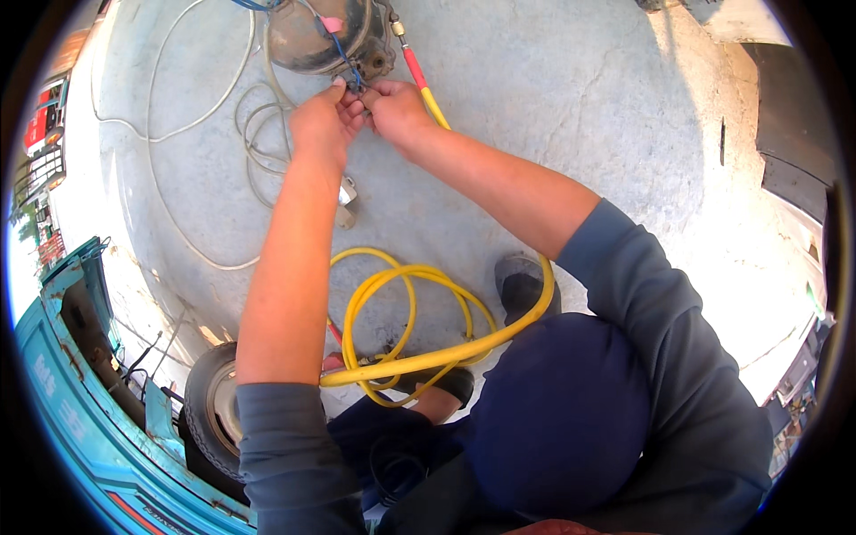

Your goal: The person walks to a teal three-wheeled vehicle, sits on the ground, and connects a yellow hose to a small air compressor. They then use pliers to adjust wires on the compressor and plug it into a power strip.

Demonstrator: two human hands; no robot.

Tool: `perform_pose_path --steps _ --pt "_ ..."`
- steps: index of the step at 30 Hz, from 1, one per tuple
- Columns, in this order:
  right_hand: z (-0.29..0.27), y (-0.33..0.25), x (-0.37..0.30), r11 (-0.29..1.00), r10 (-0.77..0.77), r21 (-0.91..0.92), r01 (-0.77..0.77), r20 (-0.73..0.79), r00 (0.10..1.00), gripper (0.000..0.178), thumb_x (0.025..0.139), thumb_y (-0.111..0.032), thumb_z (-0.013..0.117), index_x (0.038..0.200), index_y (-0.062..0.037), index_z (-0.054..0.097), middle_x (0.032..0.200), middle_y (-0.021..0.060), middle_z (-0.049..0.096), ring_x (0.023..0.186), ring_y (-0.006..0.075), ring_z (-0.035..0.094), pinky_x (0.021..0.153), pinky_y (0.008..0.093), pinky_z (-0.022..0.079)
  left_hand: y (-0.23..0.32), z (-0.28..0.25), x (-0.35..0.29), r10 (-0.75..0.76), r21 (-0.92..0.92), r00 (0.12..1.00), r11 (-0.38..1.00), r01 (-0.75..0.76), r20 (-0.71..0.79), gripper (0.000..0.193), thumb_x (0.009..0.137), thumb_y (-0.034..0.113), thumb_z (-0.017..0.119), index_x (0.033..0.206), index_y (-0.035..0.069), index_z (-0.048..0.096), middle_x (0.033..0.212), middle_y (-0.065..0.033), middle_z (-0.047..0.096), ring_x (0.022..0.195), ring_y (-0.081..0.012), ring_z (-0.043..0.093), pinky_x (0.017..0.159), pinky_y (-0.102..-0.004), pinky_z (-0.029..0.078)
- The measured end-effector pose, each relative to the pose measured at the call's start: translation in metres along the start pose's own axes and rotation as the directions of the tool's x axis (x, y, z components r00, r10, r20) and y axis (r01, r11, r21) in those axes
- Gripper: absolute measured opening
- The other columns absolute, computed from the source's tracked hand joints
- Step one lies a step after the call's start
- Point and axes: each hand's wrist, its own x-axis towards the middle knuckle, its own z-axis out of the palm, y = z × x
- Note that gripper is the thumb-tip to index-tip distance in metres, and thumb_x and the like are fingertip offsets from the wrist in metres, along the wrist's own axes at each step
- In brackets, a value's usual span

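The person had both arms stretched out over the grey concrete floor [571,116], dark sleeves [290,437] ending around the elbows. Out at the far end, the left hand [321,127] and the right hand [399,109] met just in front of a rounded, dark metal vessel [303,45]. Thin blue wires [341,52] came down across the vessel into the small space between the fingertips, with a pink tag [332,24] on its upper part. The fingers of both hands were drawn in and pinched together at the wire ends; it was a cramped, distant spot, so I couldn't swear which fingers gripped which strand.

Just right of the vessel a brass fitting [398,29] joined the red end of a yellow hose [434,107], which ran down behind the right wrist. More yellow tubing lay looped [349,312] between the two forearms, near a dark shoe [526,290]. A pale cable [153,140] wandered in wide curves over the floor to the left, and a small whitish block [347,191] sat right beside the left forearm. Beyond that arm stood a teal truck [67,392], with a tyred wheel [214,401] next to it.
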Motion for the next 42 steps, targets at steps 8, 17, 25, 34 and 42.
perform_pose_path --steps 8,17,25,34,42 --pt "-0.006 0.006 -0.006 0.997 0.036 -0.07 -0.036 -0.01 0.999 0.024 0.1 -0.017 0.058 0.105 0.0017 0.071 0.091 0.009 0.072 0.073 0.0167 0.063 0.068 0.0333 0.053 0.007 0.019 -0.005 0.131 0.162 0.981 0.981 -0.107 -0.141 0.017 0.092 0.018 0.079 0.095 0.004 0.07 0.086 -0.0044 0.07 0.071 -0.0141 0.066 0.061 -0.0271 0.052" --pt "-0.01 0.009 -0.011 0.987 0.032 -0.158 -0.037 -0.033 0.999 0.026 0.1 -0.022 0.059 0.104 0.0004 0.07 0.09 0.008 0.072 0.07 0.0165 0.063 0.066 0.0334 0.052 0.012 0.018 -0.002 0.118 0.214 0.983 0.973 -0.085 -0.144 0.017 0.093 0.018 0.078 0.097 0.002 0.071 0.086 -0.0042 0.069 0.073 -0.0158 0.068 0.061 -0.0284 0.054" --pt "-0.009 0.005 -0.012 0.997 0.029 -0.075 -0.033 -0.043 0.999 0.027 0.102 -0.024 0.058 0.111 -0.0008 0.068 0.092 0.0083 0.071 0.07 0.0172 0.061 0.065 0.0336 0.052 0.012 0.017 -0.003 0.097 0.19 0.983 0.98 -0.067 -0.155 0.017 0.093 0.018 0.078 0.095 0.003 0.071 0.086 -0.0034 0.069 0.074 -0.0159 0.068 0.062 -0.0295 0.055" --pt "-0.008 0.003 -0.012 0.998 0.026 -0.059 -0.027 -0.023 0.999 0.024 0.102 -0.022 0.06 0.108 -0.0016 0.068 0.093 0.0055 0.068 0.068 0.0123 0.056 0.06 0.0288 0.048 0.013 0.015 -0.002 0.097 0.194 0.985 0.979 -0.069 -0.14 0.017 0.093 0.019 0.078 0.096 0.004 0.07 0.087 -0.0032 0.069 0.073 -0.0156 0.068 0.061 -0.0292 0.055" --pt "-0.009 0.007 -0.009 0.998 0.026 -0.051 -0.027 -0.011 1.0 0.03 0.103 -0.029 0.059 0.111 -0.0017 0.067 0.092 0.0065 0.069 0.069 0.015 0.058 0.064 0.0316 0.05 0.013 0.014 -0.001 0.095 0.202 0.988 0.977 -0.069 -0.123 0.017 0.094 0.02 0.078 0.095 0.005 0.07 0.087 -0.0025 0.068 0.073 -0.0148 0.067 0.062 -0.0285 0.055"
